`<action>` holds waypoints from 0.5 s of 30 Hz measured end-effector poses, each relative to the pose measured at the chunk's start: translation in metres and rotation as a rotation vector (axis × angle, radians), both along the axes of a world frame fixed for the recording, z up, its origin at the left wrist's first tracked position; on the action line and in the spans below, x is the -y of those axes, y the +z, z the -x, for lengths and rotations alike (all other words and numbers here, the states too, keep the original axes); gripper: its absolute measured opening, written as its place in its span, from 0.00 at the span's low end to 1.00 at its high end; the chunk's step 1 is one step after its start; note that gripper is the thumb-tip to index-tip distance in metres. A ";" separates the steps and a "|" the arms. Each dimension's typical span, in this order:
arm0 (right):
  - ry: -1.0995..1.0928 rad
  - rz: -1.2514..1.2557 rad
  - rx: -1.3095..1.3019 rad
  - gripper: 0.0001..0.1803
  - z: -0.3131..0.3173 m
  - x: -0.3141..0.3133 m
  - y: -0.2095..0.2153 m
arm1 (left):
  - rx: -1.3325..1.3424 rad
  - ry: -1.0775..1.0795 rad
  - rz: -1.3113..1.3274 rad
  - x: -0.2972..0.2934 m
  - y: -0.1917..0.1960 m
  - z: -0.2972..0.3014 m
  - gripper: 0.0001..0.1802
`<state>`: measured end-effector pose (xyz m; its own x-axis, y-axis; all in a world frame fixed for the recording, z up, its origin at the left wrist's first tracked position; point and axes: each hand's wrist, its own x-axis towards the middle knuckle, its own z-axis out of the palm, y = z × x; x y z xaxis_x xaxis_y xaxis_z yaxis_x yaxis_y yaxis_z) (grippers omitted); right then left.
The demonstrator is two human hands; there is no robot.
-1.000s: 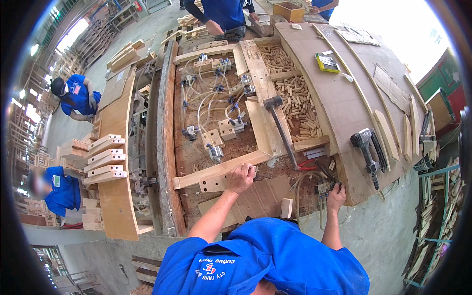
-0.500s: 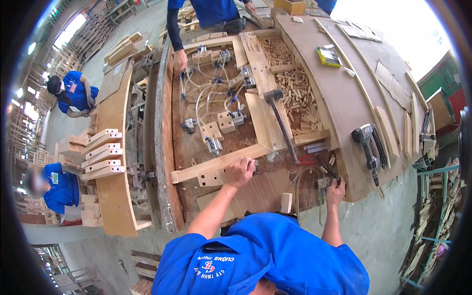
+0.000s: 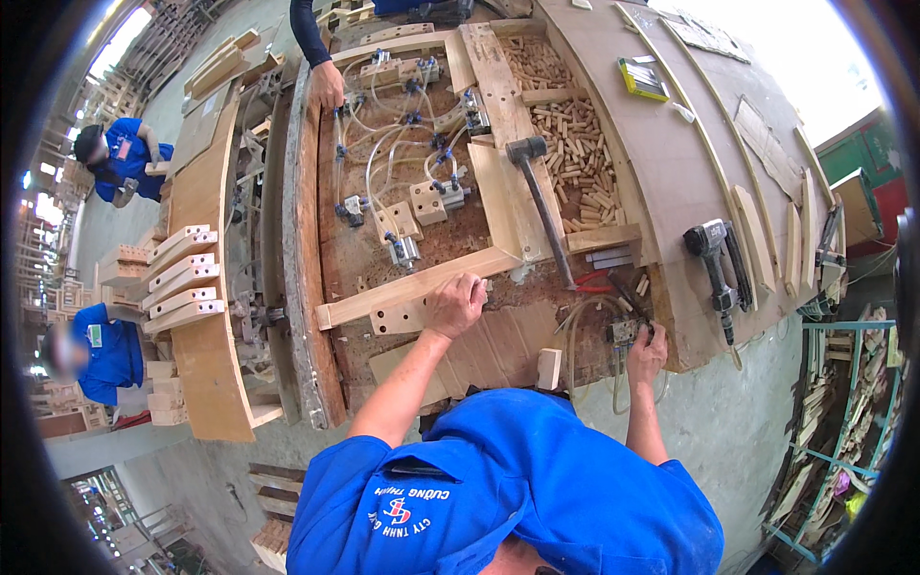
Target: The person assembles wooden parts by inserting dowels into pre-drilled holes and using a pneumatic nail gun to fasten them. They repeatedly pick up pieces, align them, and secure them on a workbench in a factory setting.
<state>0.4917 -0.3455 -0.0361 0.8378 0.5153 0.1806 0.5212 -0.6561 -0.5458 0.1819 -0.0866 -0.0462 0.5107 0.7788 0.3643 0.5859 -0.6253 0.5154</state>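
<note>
My left hand (image 3: 455,305) is closed at the near side of a pale wooden rail (image 3: 422,287), beside a drilled wooden block (image 3: 398,318); what its fingers hold is hidden. The rail forms the near side of a wooden frame lying on the bench. My right hand (image 3: 647,353) grips a small metal air valve (image 3: 623,333) with clear hoses at the bench's near right edge. Inside the frame, several air cylinders (image 3: 402,251) and wooden blocks (image 3: 428,202) are linked by clear tubing (image 3: 383,172). A co-worker's hand (image 3: 328,84) rests at the frame's far left corner.
A hammer (image 3: 544,216) lies across the right-hand board beside a bin of wooden dowels (image 3: 570,144). On the right panel rest a power driver (image 3: 714,273) and wooden strips (image 3: 754,240). Drilled wooden legs (image 3: 182,278) stack at left, near two other people. A small block (image 3: 549,369) stands near me.
The whole view has shifted a little, so the bench appears farther left and higher. Both my hands keep their places at the rail and the valve. The co-worker's hand stays at the corner.
</note>
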 end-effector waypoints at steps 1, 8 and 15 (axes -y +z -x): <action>-0.001 -0.012 0.005 0.16 0.000 0.000 -0.001 | 0.000 -0.003 -0.006 0.000 0.000 0.000 0.10; -0.002 -0.026 -0.004 0.16 0.000 -0.001 -0.003 | 0.018 -0.005 0.017 -0.002 -0.004 0.000 0.10; -0.030 -0.012 -0.010 0.16 -0.003 0.000 -0.007 | 0.028 -0.026 0.047 -0.002 -0.004 -0.001 0.09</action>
